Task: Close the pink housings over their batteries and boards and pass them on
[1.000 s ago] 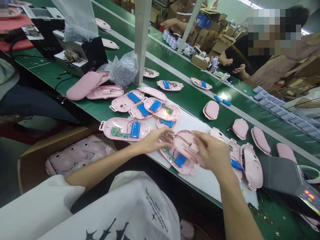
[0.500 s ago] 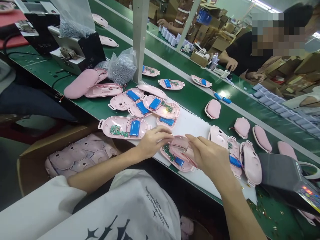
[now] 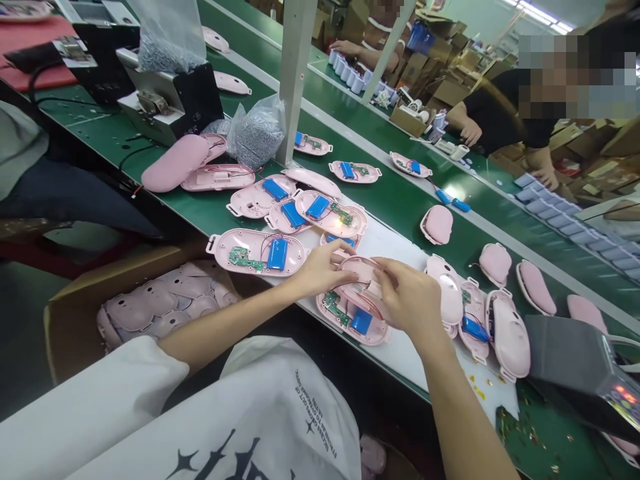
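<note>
Pink shell (image 3: 364, 268) up in two bare hands, right over the white sheet!

And it's the right hand (image 3: 411, 297) doing the clear holding, thumb and fingers closed narrow on the shell's right side. The left hand (image 3: 323, 270) is at the opposite side, thumb and forefinger a little apart; whether they grip the rim or a wire, I cannot tell. Thin red and dark wires run across the shell's hollow.

Just underneath, on the near edge of the white sheet (image 3: 393, 243), lies an open lower shell (image 3: 376, 335) with a green circuit board (image 3: 336, 308) and a blue battery (image 3: 361, 321). Off the sheet's left end, another open shell (image 3: 250, 243) shows its own board and battery, and behind it overlap more battery-fitted shells (image 3: 253, 200) (quite a crowd, this one!). Farther left of the sheet stand a metal post (image 3: 295, 80) and a clear bag of small metal parts (image 3: 257, 133).

Over to the sheet's right end: closed-looking shells (image 3: 510, 337) crowd together, with a dark grey machine (image 3: 570, 347) beside them, red lights glowing. Below and left of the sheet, a cardboard box (image 3: 67, 320) holds piled pink shells. Across the green table (image 3: 380, 207), beyond the sheet, a person in black (image 3: 505, 100) leans in.
</note>
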A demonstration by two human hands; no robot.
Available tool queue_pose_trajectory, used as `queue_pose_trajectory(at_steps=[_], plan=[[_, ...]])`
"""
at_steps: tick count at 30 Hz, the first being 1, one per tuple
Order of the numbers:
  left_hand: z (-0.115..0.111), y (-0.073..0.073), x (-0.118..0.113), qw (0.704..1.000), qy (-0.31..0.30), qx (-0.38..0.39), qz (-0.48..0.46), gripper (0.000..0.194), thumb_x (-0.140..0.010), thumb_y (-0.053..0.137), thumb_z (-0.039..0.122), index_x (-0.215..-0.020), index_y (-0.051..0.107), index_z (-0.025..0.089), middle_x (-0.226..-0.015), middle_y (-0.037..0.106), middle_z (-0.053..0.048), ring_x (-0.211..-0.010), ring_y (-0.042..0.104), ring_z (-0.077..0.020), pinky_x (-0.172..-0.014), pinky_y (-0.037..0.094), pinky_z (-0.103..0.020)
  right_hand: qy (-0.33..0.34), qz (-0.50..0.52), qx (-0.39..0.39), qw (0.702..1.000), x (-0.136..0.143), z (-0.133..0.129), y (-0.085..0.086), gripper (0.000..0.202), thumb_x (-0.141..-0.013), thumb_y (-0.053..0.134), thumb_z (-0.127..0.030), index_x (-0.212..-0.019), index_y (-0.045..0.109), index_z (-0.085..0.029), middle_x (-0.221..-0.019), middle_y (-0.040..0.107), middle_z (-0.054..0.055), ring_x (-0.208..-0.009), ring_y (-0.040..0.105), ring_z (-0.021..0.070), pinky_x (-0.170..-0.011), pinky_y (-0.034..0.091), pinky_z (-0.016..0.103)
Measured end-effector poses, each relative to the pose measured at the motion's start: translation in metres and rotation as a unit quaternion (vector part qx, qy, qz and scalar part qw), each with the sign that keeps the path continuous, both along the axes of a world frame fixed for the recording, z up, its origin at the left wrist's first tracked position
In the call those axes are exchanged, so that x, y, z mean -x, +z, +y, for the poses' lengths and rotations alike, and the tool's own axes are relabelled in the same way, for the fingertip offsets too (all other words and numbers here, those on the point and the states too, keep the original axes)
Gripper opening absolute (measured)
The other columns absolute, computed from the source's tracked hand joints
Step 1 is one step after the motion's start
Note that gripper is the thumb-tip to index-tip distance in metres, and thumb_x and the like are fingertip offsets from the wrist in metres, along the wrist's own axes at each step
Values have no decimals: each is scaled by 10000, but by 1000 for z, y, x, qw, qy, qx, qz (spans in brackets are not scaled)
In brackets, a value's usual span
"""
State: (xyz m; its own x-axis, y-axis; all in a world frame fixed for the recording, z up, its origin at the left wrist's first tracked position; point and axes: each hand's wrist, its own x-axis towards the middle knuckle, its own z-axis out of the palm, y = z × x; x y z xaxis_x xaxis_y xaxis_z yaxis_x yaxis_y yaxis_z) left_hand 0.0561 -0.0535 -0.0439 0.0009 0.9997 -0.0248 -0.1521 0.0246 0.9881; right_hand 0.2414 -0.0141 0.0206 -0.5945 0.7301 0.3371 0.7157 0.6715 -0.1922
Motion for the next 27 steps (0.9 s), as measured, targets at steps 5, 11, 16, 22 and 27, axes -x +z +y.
queue_pose_trajectory(at_steps=[5,11,16,22,27], plan=[[-1,-7,3,998,25,-5,50,457,-718,815,309,-1081,561,196,-867,708,-19,-649,670,-157,-521,492,-216,-6,-55,116,992,16,16,-3,231,-921,551,-396,-932,717,-235,-837,727,7,-744,646,184,-616,374,268],[-3,-5,4,987,76,-43,132,411,-681,834,318,-979,583,188,-1011,686,-36,-872,673,-201,-682,533,-264,38,-37,236,970,20,31,-12,191,-849,593,-331,-735,673,-201,-630,645,-8,-591,562,154,-568,340,261],[-4,-3,9,994,-5,-36,99,286,-860,633,364,-1072,614,172,-967,721,-62,-871,690,-219,-731,542,-297,88,60,207,973,23,32,-12,202,-814,577,-209,-947,729,-193,-905,751,39,-783,683,181,-732,468,267],[-2,7,13,969,-37,-26,242,432,-831,561,601,-895,635,181,-807,704,-38,-733,640,-237,-653,505,-293,75,82,167,980,20,11,-10,262,-758,687,-199,-1020,693,-198,-1029,740,46,-950,686,203,-875,508,298],[14,-11,28,921,-27,-38,386,396,-824,510,630,-961,610,272,-694,663,-5,-665,644,-294,-573,527,-357,-327,562,7,760,-128,-5,-23,297,-791,692,-465,-870,579,-202,-790,646,7,-708,635,161,-688,567,307]])
